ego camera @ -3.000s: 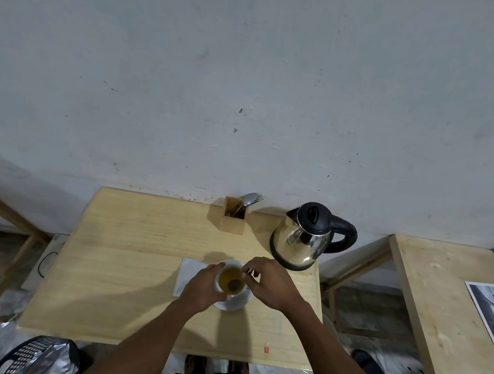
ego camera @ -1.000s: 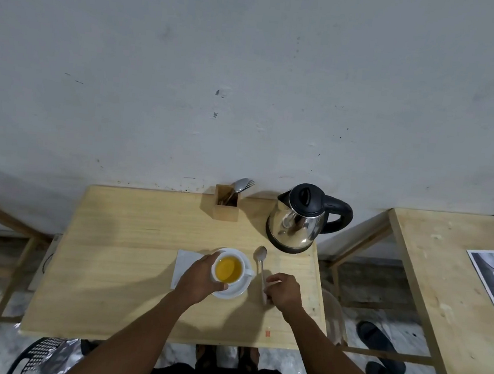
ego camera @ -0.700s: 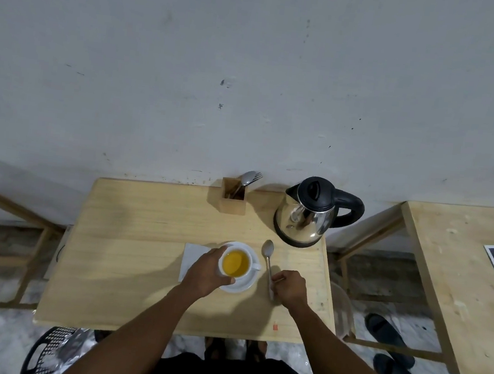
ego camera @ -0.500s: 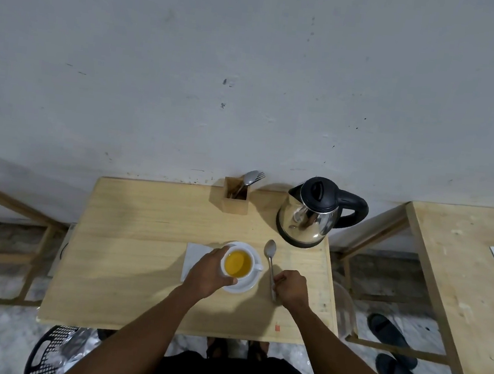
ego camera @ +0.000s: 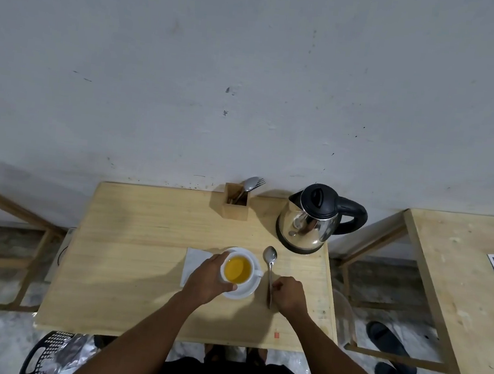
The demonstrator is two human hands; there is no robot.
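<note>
A white cup (ego camera: 238, 269) of amber tea stands on a white saucer (ego camera: 247, 292) on the wooden table (ego camera: 139, 267). My left hand (ego camera: 207, 278) wraps around the cup's left side. A metal spoon (ego camera: 269, 273) lies on the table just right of the saucer, bowl pointing away from me. My right hand (ego camera: 287, 296) rests beside the spoon's handle with curled fingers; whether they still pinch the handle is unclear.
A white napkin (ego camera: 195, 262) lies left of the saucer. A steel kettle (ego camera: 312, 221) with a black lid and handle stands at the back right. A wooden holder (ego camera: 236, 201) with cutlery sits by the wall. A second table (ego camera: 458, 285) is to the right.
Three seconds ago my right hand was over the cup with the spoon. The spoon now lies on the table right of the saucer. My left hand has stayed on the cup.
</note>
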